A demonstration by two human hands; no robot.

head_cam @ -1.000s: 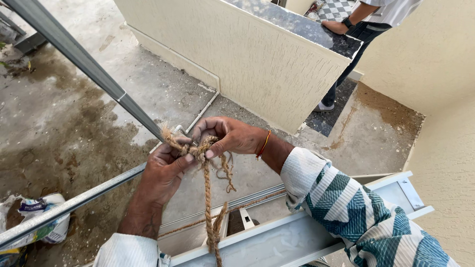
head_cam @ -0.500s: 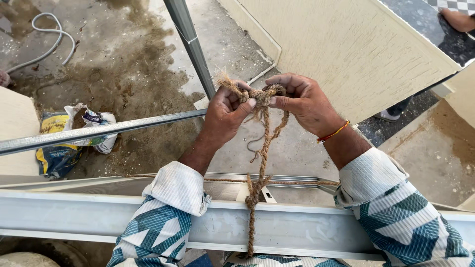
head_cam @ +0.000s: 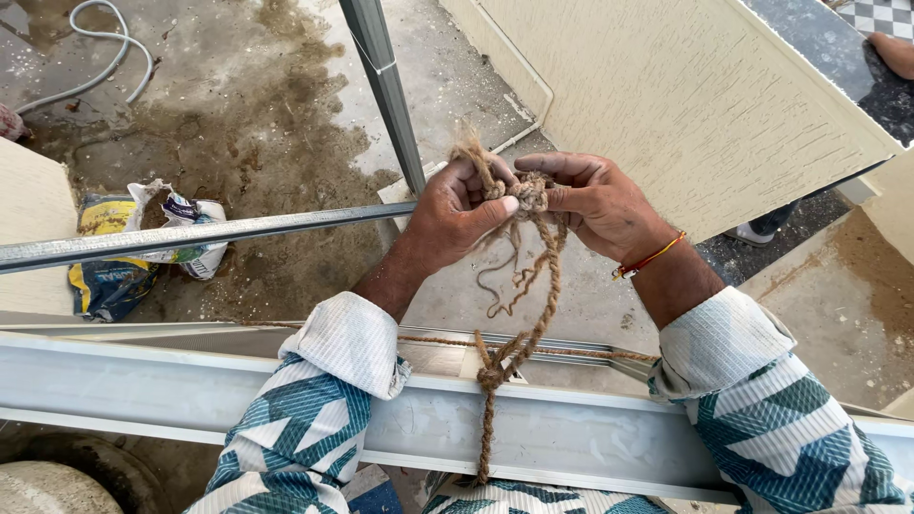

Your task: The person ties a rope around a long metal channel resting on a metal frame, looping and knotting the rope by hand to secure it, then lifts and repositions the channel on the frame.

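My left hand [head_cam: 455, 211] and my right hand [head_cam: 595, 203] meet over a knot of frayed brown jute rope [head_cam: 526, 193], both pinching it where two grey metal bars cross. One bar [head_cam: 385, 86] runs up and away, the other [head_cam: 190, 236] runs off to the left. The rope [head_cam: 529, 328] hangs down from the knot to a second knot on a white metal rail [head_cam: 571, 433] just below my forearms. Loose rope ends dangle between my wrists. A red and gold bangle sits on my right wrist.
Far below lies wet, stained concrete ground [head_cam: 238, 105] with a crumpled yellow and blue sack [head_cam: 133, 252] and a white hose [head_cam: 95, 57]. A cream textured wall [head_cam: 685, 95] rises on the right; another person's foot [head_cam: 893, 52] shows at the top right corner.
My view has swung from the wall toward the ground over the past second. Both hands stay on the rope knot at the bar crossing and have drawn it tighter.
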